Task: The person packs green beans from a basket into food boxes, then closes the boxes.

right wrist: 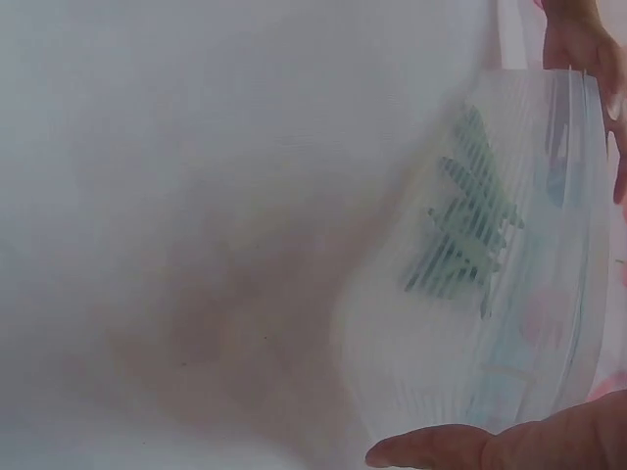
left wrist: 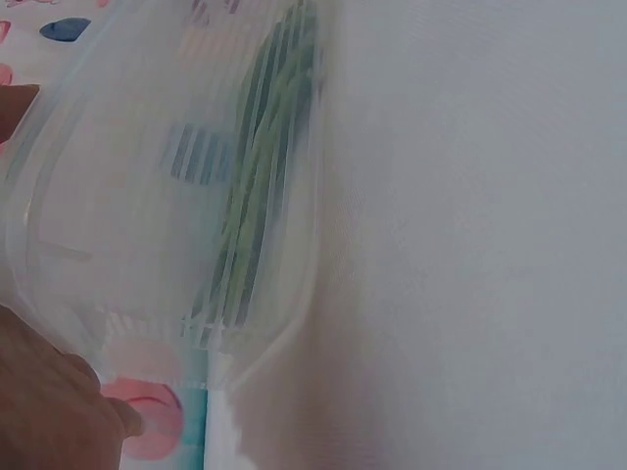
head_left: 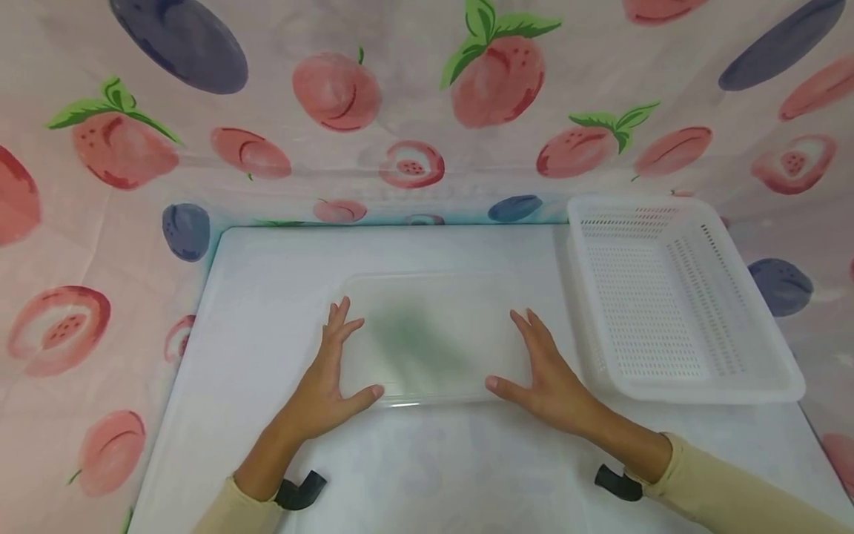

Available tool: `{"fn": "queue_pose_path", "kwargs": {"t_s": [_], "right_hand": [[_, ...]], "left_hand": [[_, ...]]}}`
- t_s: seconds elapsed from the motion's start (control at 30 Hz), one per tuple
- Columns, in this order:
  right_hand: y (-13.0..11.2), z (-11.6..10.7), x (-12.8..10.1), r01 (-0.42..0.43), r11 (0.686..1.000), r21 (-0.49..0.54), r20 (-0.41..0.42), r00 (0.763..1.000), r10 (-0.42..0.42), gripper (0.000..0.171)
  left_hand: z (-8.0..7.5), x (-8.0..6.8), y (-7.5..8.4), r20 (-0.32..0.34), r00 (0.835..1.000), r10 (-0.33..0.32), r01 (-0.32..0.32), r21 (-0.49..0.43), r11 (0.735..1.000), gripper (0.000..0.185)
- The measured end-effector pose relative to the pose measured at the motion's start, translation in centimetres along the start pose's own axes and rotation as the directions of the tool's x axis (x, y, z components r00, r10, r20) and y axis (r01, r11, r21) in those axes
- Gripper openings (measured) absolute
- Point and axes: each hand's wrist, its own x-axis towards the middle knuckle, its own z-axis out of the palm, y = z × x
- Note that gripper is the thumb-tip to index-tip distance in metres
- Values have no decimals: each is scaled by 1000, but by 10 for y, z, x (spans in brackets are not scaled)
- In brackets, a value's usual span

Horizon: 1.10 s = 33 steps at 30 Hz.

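Note:
A translucent, ribbed plastic box with a lid (head_left: 437, 334) sits on the white table between my two hands. Blurred green shows through its top; in the left wrist view this is a bunch of long green stalks (left wrist: 260, 186) lying inside. The right wrist view shows green jagged shapes (right wrist: 465, 220) through the ribbed wall. My left hand (head_left: 328, 386) is at the box's left end, fingers spread, thumb by the front edge. At the right end my right hand (head_left: 550, 382) mirrors it, thumb extended over the front corner. Both hands' fingers are mostly straight.
A white perforated plastic basket (head_left: 777, 363) stands at the right of the white table (head_left: 267, 259), close to my right forearm. Cloth printed with peaches (head_left: 336, 93) hangs behind the table and along its sides. Black curved pieces (head_left: 303, 491) stick out at both wrists.

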Motion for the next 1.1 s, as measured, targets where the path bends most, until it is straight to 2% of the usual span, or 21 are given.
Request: {"fn": "queue_pose_path", "kwargs": {"t_s": [0.37, 0.6, 0.9, 1.1], "right_hand": [[5, 4, 0, 0, 1000, -31, -6, 1000, 0, 109], [7, 2, 2, 14, 999, -44, -13, 1000, -14, 108], [8, 1, 4, 23, 997, -67, -34, 999, -25, 101], [5, 0, 2, 7, 998, -55, -49, 999, -10, 100]], "left_hand": [[3, -3, -1, 4, 1000, -22, 22, 49, 999, 96], [5, -5, 2, -14, 1000, -9, 9, 48, 999, 97], [10, -7, 0, -76, 997, 25, -28, -34, 999, 99], [7, 7, -5, -91, 995, 39, -45, -60, 997, 100]]}}
